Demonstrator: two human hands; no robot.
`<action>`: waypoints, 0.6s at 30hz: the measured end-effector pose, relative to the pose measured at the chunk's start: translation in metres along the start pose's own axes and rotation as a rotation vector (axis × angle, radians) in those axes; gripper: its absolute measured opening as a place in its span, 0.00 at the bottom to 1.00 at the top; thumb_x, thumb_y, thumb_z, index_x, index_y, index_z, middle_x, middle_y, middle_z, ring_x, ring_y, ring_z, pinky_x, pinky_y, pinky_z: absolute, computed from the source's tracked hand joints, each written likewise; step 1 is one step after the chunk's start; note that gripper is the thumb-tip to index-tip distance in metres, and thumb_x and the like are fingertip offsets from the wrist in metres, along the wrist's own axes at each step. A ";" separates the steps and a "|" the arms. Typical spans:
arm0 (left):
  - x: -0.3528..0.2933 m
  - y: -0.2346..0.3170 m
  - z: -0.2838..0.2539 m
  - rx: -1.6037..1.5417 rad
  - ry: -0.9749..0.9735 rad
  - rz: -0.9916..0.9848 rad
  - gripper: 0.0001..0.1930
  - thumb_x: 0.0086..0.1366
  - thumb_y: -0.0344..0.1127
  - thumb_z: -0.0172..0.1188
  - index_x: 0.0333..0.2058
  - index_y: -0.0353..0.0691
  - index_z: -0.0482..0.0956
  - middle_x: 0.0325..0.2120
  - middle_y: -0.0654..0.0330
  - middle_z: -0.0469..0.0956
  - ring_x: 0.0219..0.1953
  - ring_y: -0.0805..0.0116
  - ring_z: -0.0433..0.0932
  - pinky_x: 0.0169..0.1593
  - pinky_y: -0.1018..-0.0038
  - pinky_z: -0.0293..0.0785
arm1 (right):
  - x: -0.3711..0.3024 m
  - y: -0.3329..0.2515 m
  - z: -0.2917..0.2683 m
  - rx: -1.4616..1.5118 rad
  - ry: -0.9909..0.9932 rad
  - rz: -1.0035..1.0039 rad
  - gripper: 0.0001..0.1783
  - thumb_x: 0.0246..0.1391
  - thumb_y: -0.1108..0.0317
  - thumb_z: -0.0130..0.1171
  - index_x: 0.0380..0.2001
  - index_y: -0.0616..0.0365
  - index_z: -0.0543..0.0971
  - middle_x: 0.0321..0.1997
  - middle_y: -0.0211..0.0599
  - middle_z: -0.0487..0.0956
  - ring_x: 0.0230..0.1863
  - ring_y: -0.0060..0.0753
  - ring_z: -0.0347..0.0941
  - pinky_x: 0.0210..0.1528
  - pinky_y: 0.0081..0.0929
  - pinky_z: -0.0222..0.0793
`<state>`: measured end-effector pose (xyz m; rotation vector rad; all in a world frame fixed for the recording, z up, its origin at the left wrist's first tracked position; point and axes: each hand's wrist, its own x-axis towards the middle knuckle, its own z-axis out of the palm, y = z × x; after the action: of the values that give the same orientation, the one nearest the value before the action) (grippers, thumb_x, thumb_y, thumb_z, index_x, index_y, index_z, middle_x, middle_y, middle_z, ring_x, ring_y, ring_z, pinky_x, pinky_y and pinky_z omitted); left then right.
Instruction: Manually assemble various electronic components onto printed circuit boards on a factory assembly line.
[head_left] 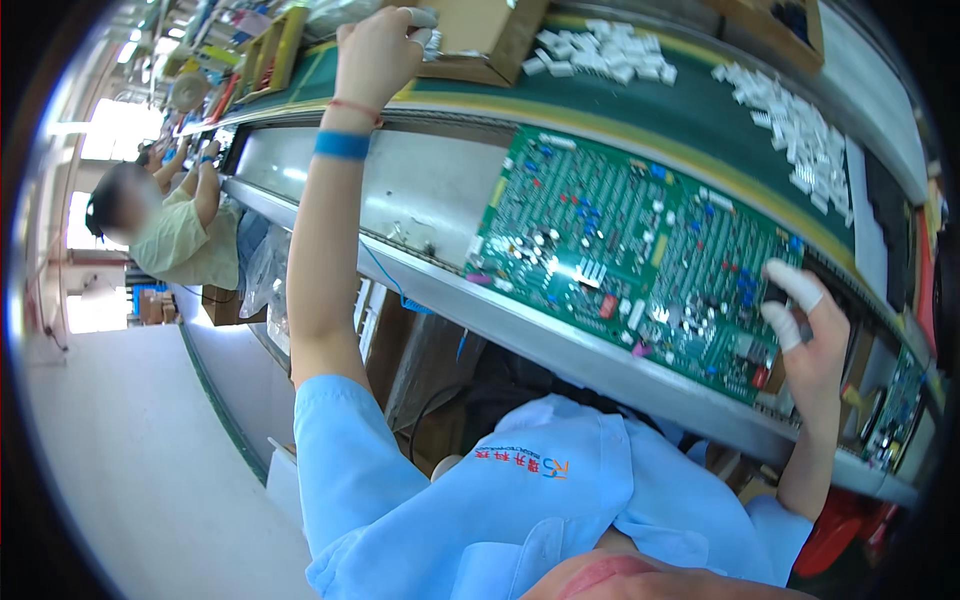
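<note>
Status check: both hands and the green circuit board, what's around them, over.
Left hand reaching into brown cardboard box, grip hidden. Right hand, fingers taped white, pinching small dark part at large green circuit board. White plastic parts heaped beyond on the green belt.

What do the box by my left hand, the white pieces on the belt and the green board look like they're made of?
Box: brown, matte, folded edges, likely cardboard. White pieces: small, smooth, uniform blocks, probably moulded plastic. Board: glossy green laminate carrying soldered parts, looks like a fibreglass circuit board. Left hand reaches into the box; right hand, fingertips taped white, touches the board's edge.
</note>
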<state>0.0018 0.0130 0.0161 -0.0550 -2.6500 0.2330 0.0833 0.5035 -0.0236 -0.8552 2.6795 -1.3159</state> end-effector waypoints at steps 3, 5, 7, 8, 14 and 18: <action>0.015 -0.032 0.032 0.202 -0.174 -0.155 0.11 0.59 0.34 0.54 0.36 0.55 0.86 0.34 0.59 0.84 0.38 0.59 0.83 0.48 0.55 0.68 | 0.000 0.017 0.006 0.070 -0.028 0.050 0.20 0.46 0.77 0.67 0.46 0.62 0.80 0.42 0.43 0.82 0.42 0.33 0.78 0.41 0.24 0.73; 0.034 -0.052 0.077 0.245 -0.254 -0.118 0.16 0.59 0.32 0.54 0.40 0.60 0.85 0.37 0.60 0.84 0.43 0.58 0.83 0.53 0.54 0.65 | -0.001 0.022 0.010 0.112 -0.016 0.139 0.20 0.43 0.79 0.67 0.44 0.61 0.81 0.40 0.39 0.81 0.40 0.30 0.77 0.39 0.23 0.71; 0.049 -0.039 0.090 0.220 -0.419 -0.126 0.17 0.59 0.30 0.54 0.42 0.61 0.85 0.41 0.60 0.84 0.48 0.60 0.81 0.58 0.56 0.59 | -0.001 0.025 0.009 0.078 -0.043 0.156 0.19 0.43 0.79 0.67 0.43 0.61 0.81 0.39 0.37 0.79 0.39 0.29 0.76 0.37 0.22 0.70; 0.052 -0.041 0.093 0.211 -0.523 -0.067 0.16 0.58 0.31 0.56 0.42 0.61 0.85 0.41 0.61 0.84 0.48 0.60 0.81 0.59 0.56 0.58 | 0.000 0.022 0.009 0.080 -0.052 0.149 0.19 0.43 0.79 0.66 0.43 0.61 0.81 0.38 0.36 0.79 0.39 0.28 0.76 0.37 0.21 0.70; 0.051 -0.044 0.094 0.255 -0.508 0.048 0.07 0.56 0.36 0.61 0.34 0.50 0.85 0.38 0.59 0.84 0.45 0.60 0.82 0.54 0.57 0.64 | 0.007 0.011 0.022 0.212 0.012 0.284 0.22 0.44 0.81 0.64 0.47 0.60 0.80 0.45 0.34 0.82 0.40 0.22 0.74 0.38 0.20 0.70; 0.048 -0.044 0.091 0.232 -0.254 0.061 0.06 0.53 0.37 0.62 0.31 0.49 0.85 0.31 0.57 0.84 0.40 0.58 0.83 0.51 0.62 0.68 | 0.024 0.011 0.023 0.198 -0.130 0.261 0.22 0.43 0.79 0.65 0.46 0.60 0.79 0.44 0.31 0.82 0.42 0.22 0.74 0.41 0.19 0.70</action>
<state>-0.0831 -0.0401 -0.0332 -0.0324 -2.8546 0.6028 0.0645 0.4803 -0.0419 -0.5292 2.4115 -1.3806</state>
